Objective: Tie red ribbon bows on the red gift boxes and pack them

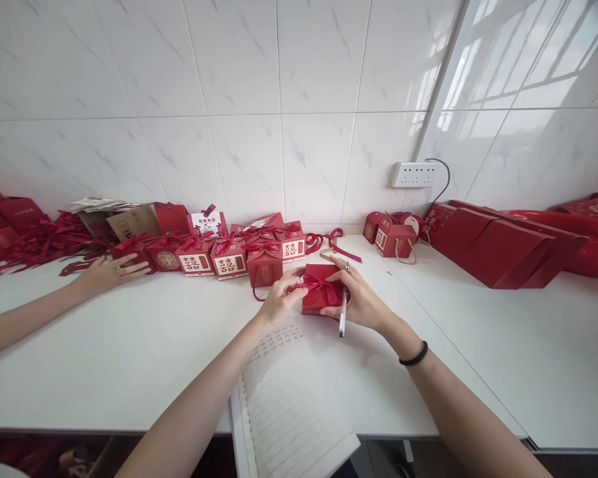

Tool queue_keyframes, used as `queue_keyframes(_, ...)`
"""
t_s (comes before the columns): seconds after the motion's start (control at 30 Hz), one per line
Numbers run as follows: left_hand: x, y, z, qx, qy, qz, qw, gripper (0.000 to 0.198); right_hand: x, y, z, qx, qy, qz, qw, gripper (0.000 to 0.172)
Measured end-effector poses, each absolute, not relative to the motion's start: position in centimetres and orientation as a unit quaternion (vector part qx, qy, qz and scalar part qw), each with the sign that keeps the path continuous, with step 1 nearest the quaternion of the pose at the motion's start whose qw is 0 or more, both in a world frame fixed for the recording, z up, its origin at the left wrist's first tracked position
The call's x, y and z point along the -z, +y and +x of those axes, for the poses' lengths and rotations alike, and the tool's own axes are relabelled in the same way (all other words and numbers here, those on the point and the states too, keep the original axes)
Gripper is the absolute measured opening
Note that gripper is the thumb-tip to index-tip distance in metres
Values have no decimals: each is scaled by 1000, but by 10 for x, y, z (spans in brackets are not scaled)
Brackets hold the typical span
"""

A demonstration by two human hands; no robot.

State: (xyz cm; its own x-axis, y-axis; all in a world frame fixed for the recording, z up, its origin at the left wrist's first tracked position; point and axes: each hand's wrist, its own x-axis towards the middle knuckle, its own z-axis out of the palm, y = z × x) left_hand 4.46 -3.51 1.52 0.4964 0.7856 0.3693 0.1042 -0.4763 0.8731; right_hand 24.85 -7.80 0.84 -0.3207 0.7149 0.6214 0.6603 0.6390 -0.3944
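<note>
Between my two hands, near the middle of the white tabletop (129,345), sits a small red cardboard gift box (319,289) tied with a red satin ribbon bow (320,287). My left hand (279,297) pinches the ribbon at the box's left side with its fingertips. My right hand (361,297) steadies the box's right side and at the same time grips a slim silver pen (343,311) that points down toward the front edge; a black band (413,357) circles that wrist. Under my forearms a lined white notebook (294,398) lies open, its lower part hanging over the front edge.

Behind the box, toward the back edge, stands a row of finished red gift boxes with bows (229,255), some with white labels. A loose red ribbon (329,240) curls just right of that row. Further right stand two red round-topped boxes with cord handles (393,238), and beyond them, toward the right back corner, a stack of flat red folded cartons (498,245).

At the left back edge a heap of red ribbons (40,242) lies beside flattened brown cardboard (129,222). Another person's hand (107,272) rests flat there, touching the leftmost box. A white power strip (413,174) is fixed to the tiled wall (279,99).
</note>
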Motion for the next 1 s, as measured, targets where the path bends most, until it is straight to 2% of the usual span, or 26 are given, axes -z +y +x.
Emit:
queue_keyframes(0.3,-22,-41,42,-370,281,775,429,22,-2,-76,247,70,-839,-368,395,48)
queue_keyframes(0.47,-20,-37,42,-380,292,762,436,21,-1,-75,247,74,-839,-360,403,37)
queue_keyframes(0.8,-21,-34,39,-367,278,757,463,22,1,-74,248,65,-828,-380,408,33)
queue_keyframes(1.0,-31,-24,17,-274,258,791,483,22,0,-74,249,64,-830,-372,411,33)
